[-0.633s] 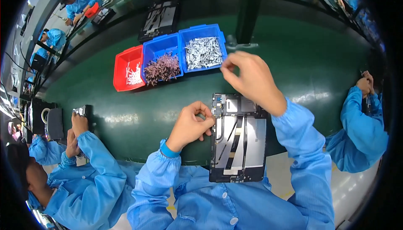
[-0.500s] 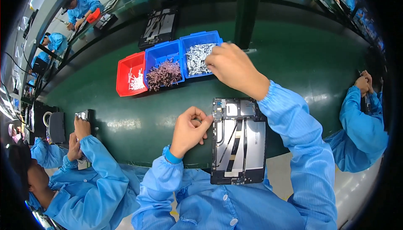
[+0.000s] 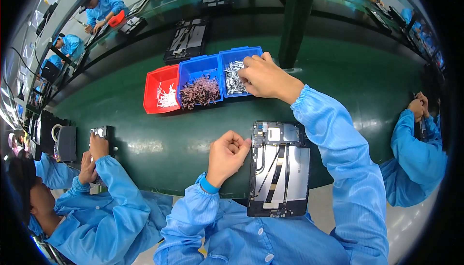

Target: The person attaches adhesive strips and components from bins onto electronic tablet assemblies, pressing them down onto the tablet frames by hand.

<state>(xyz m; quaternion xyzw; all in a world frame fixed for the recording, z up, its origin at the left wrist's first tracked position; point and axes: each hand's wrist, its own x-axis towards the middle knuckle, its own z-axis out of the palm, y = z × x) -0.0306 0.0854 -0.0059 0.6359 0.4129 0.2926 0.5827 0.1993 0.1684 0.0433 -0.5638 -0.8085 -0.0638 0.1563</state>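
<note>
My right hand (image 3: 268, 77) reaches over the right blue bin (image 3: 240, 52), its fingers bent together at the small silvery parts (image 3: 234, 80) inside. Whatever is between those fingertips is hidden. Beside the upper left edge of an opened tablet (image 3: 298, 171), my left hand (image 3: 226, 157) is closed, fingers curled and thumb against them. I cannot make out anything in it. The tablet lies with its inside up at the table's near edge, showing flat cables, a silvery plate and a circuit board along the top.
Left of that bin stand a blue bin (image 3: 199, 65) of small brownish-purple parts and a red bin (image 3: 162, 75) of white sticks. Another opened tablet (image 3: 187, 41) lies behind them. A green post (image 3: 292, 28) rises beyond my right hand. Co-workers sit at my left (image 3: 104, 202) and right (image 3: 411, 154).
The whole view has shifted slightly, so the bins and tablet appear lower and further right. My right hand stays at the silvery parts; my left fingers are curled more tightly.
</note>
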